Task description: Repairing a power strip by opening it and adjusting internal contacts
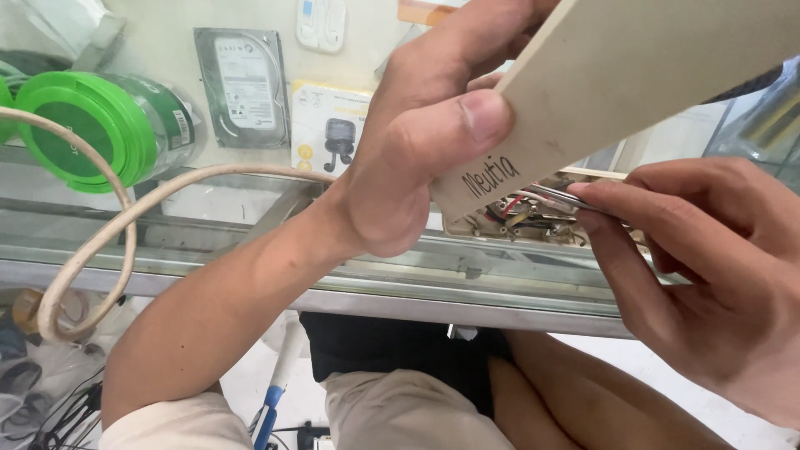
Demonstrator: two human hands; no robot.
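Two hands at work above the glass counter (250,258). Left hand (425,142) clamps the beige casing (633,67), thumb pressed flat on its face, fingers wrapped behind. Casing's long axis runs from lower left up to upper right, open end pointing down-left, wires (521,207) spilling out there. Right hand (708,275) comes in from the right, thumb and forefinger pinched on thin metal tweezers (558,197), tips aimed leftward into those wires. Right hand is nearer the wiring. Cable (92,242) loops left, green tub (92,125) beyond.
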